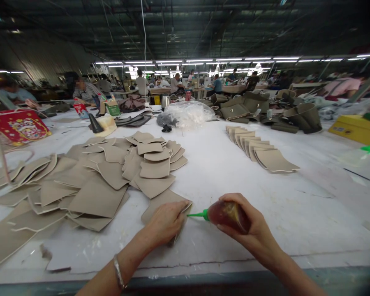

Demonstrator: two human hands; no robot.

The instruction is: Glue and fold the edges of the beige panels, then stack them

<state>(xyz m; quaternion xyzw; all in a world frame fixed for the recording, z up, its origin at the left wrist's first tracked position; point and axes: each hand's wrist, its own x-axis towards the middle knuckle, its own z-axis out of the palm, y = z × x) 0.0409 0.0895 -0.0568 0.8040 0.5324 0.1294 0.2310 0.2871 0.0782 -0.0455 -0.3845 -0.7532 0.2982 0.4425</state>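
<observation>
The white-covered worktop point(203, 164) spans the whole foreground and carries everything at hand; on its left side lies the broad heap of taupe panels point(92, 199), overlapping at many angles, probably left loose so that single ones lift off easily; at the far right sits a pile of olive pieces point(248, 109), well apart from the taupe ones, perhaps to keep the colours from mixing; in front of that pile runs the row of fanned panels point(276, 159), each overlapping the next with its edge showing, an orderly spread which seems meant to keep them countable and their margins exposed.

Nearest the person, one taupe panel point(157, 201) lies at the front of the worktop, its upper end by the heap; the left hand point(165, 222) lies over it, its grip closed on the panel near the right edge, likely to steady that edge and present it to the other side; the right hand point(259, 226) has its grip wrapped around a squeeze bottle point(228, 217) of amber-brown liquid, tipped almost level, a hold that would let the fingers both aim and press; smallest is the green nozzle point(197, 214), its point at the panel's edge, though whether it touches cannot be told.
</observation>
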